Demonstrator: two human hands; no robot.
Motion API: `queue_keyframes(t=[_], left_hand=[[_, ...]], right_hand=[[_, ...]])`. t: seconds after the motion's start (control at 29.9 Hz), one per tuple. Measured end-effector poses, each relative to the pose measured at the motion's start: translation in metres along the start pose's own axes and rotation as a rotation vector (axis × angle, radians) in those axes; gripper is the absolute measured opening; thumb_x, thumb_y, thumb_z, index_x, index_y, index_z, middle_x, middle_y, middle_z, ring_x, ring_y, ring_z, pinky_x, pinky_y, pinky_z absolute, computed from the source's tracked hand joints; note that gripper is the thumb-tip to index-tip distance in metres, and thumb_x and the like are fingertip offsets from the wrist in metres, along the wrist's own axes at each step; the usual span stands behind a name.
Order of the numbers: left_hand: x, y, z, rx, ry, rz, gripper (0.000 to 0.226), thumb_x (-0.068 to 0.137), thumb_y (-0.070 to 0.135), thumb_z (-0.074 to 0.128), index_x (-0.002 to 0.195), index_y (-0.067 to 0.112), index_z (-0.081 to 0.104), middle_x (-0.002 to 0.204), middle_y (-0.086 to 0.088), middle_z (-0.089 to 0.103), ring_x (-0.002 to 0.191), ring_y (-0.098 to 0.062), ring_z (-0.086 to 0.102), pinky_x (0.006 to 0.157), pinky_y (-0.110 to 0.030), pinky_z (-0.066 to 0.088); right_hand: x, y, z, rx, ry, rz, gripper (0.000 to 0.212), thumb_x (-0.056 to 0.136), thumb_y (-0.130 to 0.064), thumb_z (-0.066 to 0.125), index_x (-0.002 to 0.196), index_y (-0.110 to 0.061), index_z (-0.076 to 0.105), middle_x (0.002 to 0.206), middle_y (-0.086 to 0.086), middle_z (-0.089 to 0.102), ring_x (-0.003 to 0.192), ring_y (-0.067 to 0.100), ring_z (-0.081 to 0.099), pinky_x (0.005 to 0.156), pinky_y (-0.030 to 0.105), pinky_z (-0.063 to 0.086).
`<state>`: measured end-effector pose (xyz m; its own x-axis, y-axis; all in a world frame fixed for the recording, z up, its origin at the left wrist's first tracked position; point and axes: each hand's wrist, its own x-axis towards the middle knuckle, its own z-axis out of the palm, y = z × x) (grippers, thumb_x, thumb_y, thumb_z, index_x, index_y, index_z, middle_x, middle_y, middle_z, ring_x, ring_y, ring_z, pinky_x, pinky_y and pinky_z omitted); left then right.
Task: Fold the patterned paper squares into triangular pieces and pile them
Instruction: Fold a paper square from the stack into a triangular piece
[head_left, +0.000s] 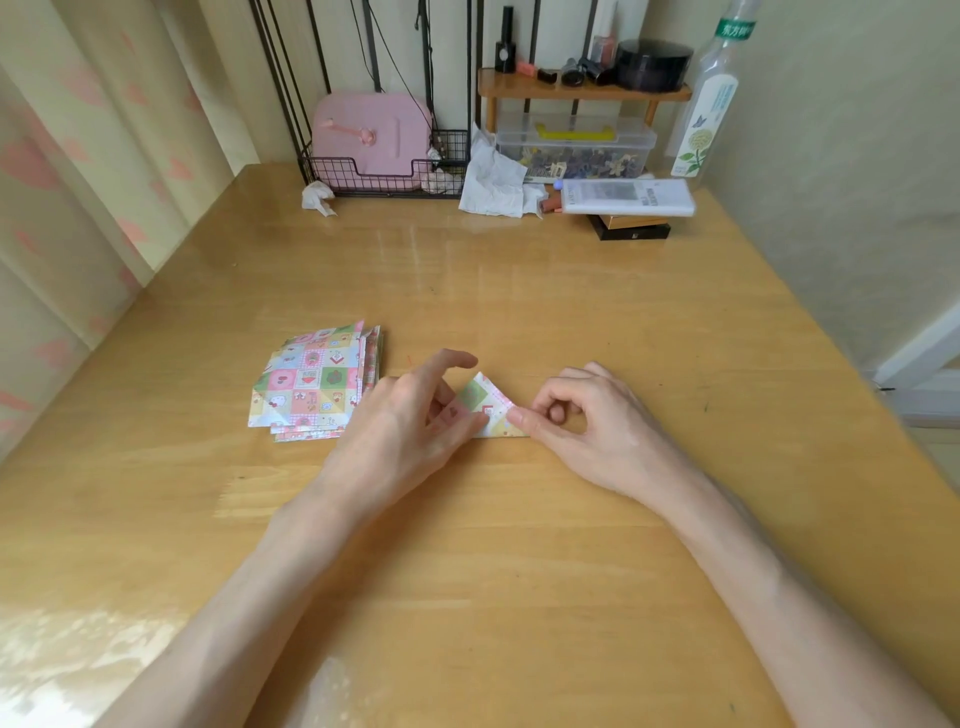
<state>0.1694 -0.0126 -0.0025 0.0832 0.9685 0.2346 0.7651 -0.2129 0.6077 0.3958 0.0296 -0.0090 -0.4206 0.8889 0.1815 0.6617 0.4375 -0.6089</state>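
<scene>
Left part of the folded piece (488, 402) is hiding under the left hand (410, 421), so its full outline is not showing. The visible part is reading as a triangle: apex pointing away from the person, long edge running left-right along the near side, lying flat on the worktop (519, 545). Print on it is too small to make out.

The left hand is pinching the piece's left part between thumb and curled fingers, index finger lifting clear above it. The right hand (587, 415) is pinching the right corner between thumb and index fingertip, the other fingers curling into the palm. Both forearms are running off the bottom edge.

The stack of paper squares (317, 379) is sitting just left of the left hand, apart from the folded piece. The sheets are fanning slightly, with only edges of the lower ones showing, so no count is possible. Its near-right corner is disappearing behind the left hand.

At the far edge, 1 bottle (711, 104) is getting cut off by the top of the frame.
</scene>
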Motion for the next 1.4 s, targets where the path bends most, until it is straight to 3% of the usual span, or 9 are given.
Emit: queue_keyframes(t=[0.1, 0.17, 0.33, 0.43, 0.57, 0.9, 1.17, 1.3, 1.4], left_hand=[[0.000, -0.001, 0.004, 0.030, 0.007, -0.008, 0.045, 0.089, 0.045, 0.072, 0.129, 0.037, 0.054, 0.076, 0.018, 0.063, 0.073, -0.007, 0.061, 0.069, -0.034, 0.051], [0.000, -0.001, 0.006, 0.050, 0.014, -0.005, 0.044, 0.089, 0.046, 0.071, 0.128, 0.036, 0.054, 0.074, 0.020, 0.060, 0.072, -0.007, 0.059, 0.069, -0.036, 0.052], [0.000, -0.002, 0.007, 0.131, 0.045, -0.016, 0.041, 0.087, 0.052, 0.070, 0.121, 0.036, 0.054, 0.073, 0.022, 0.056, 0.070, -0.009, 0.052, 0.063, -0.033, 0.047], [-0.001, -0.002, 0.007, 0.182, 0.061, -0.004, 0.032, 0.087, 0.056, 0.067, 0.112, 0.037, 0.057, 0.076, 0.017, 0.058, 0.073, -0.011, 0.055, 0.061, -0.031, 0.040], [-0.003, -0.002, 0.007, 0.255, 0.095, 0.012, 0.028, 0.088, 0.060, 0.064, 0.105, 0.037, 0.063, 0.079, 0.015, 0.060, 0.078, -0.015, 0.061, 0.060, -0.029, 0.035], [-0.004, -0.003, 0.010, 0.345, 0.127, 0.003, 0.032, 0.091, 0.065, 0.058, 0.109, 0.039, 0.061, 0.080, 0.010, 0.059, 0.076, -0.021, 0.064, 0.056, -0.030, 0.040], [-0.004, -0.003, 0.009, 0.341, 0.120, -0.010, 0.037, 0.089, 0.069, 0.057, 0.113, 0.041, 0.062, 0.084, 0.009, 0.061, 0.079, -0.021, 0.065, 0.059, -0.033, 0.049], [-0.004, -0.003, 0.009, 0.324, 0.147, 0.028, 0.033, 0.089, 0.064, 0.063, 0.111, 0.040, 0.067, 0.090, 0.011, 0.053, 0.089, -0.016, 0.060, 0.060, -0.030, 0.043], [-0.001, -0.002, 0.008, 0.280, 0.145, 0.085, 0.025, 0.089, 0.055, 0.069, 0.108, 0.039, 0.066, 0.091, 0.011, 0.051, 0.083, -0.014, 0.057, 0.062, -0.027, 0.037]], right_hand=[[0.002, -0.002, 0.005, -0.002, 0.050, 0.043, 0.037, 0.091, -0.056, 0.065, 0.068, -0.027, 0.060, 0.069, -0.009, 0.054, 0.080, 0.005, 0.047, 0.071, 0.017, 0.037], [0.003, -0.005, 0.008, -0.020, 0.077, 0.061, 0.034, 0.090, -0.051, 0.069, 0.069, -0.026, 0.060, 0.069, -0.009, 0.055, 0.078, 0.004, 0.046, 0.070, 0.015, 0.036], [0.003, -0.008, 0.013, -0.067, 0.113, 0.087, 0.033, 0.090, -0.046, 0.071, 0.068, -0.024, 0.058, 0.068, -0.007, 0.053, 0.078, 0.009, 0.046, 0.065, 0.014, 0.035], [0.002, -0.013, 0.019, -0.133, 0.176, 0.091, 0.037, 0.090, -0.044, 0.071, 0.065, -0.024, 0.052, 0.062, -0.011, 0.043, 0.077, 0.015, 0.045, 0.064, 0.029, 0.038], [0.004, -0.017, 0.024, -0.231, 0.220, 0.071, 0.039, 0.090, -0.043, 0.070, 0.064, -0.025, 0.049, 0.061, -0.013, 0.033, 0.075, 0.018, 0.043, 0.064, 0.032, 0.035], [0.005, -0.017, 0.027, -0.356, 0.239, 0.067, 0.040, 0.093, -0.048, 0.063, 0.066, -0.024, 0.046, 0.069, -0.007, 0.051, 0.080, 0.021, 0.051, 0.065, 0.030, 0.029], [0.003, -0.015, 0.026, -0.371, 0.270, 0.012, 0.040, 0.091, -0.045, 0.067, 0.066, -0.025, 0.043, 0.064, -0.009, 0.042, 0.072, 0.023, 0.050, 0.062, 0.029, 0.030], [0.002, -0.015, 0.029, -0.369, 0.253, 0.020, 0.037, 0.094, -0.046, 0.061, 0.070, -0.024, 0.043, 0.070, -0.004, 0.052, 0.078, 0.023, 0.050, 0.063, 0.031, 0.030], [0.002, -0.015, 0.029, -0.382, 0.246, 0.024, 0.036, 0.095, -0.045, 0.060, 0.072, -0.023, 0.043, 0.072, -0.003, 0.054, 0.080, 0.023, 0.050, 0.064, 0.031, 0.031]])
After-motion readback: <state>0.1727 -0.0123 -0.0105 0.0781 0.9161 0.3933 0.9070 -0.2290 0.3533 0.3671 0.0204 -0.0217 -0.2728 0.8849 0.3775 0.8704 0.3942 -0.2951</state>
